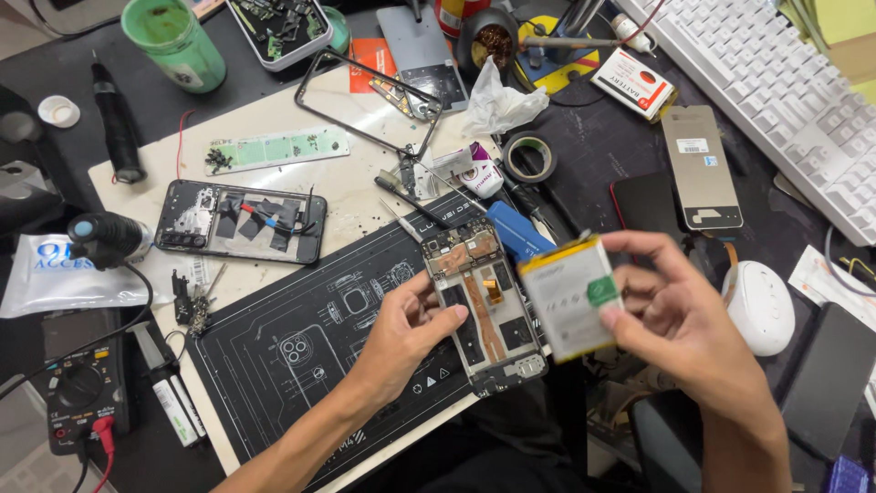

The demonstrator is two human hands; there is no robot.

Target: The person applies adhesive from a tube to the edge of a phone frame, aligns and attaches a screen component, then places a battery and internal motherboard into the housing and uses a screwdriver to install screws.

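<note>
An opened phone body [482, 306] with bare circuit boards lies on a black printed work mat [301, 365]. My left hand [401, 333] rests on the phone's left edge, thumb on its inner frame. My right hand [680, 315] holds a flat white phone battery [568, 297] with a green sticker, lifted above the phone's right side. A second opened phone frame [239, 222] lies on the white board at the left. A blue pry tool [516, 230] lies just beyond the phone.
Tweezers [411, 203], a tape roll [530, 157], a metal phone frame [365, 100], a green cup [175, 41], a multimeter [80, 388], a white keyboard [785, 87], a phone back panel [701, 167] and a small white round device [760, 306] crowd the bench.
</note>
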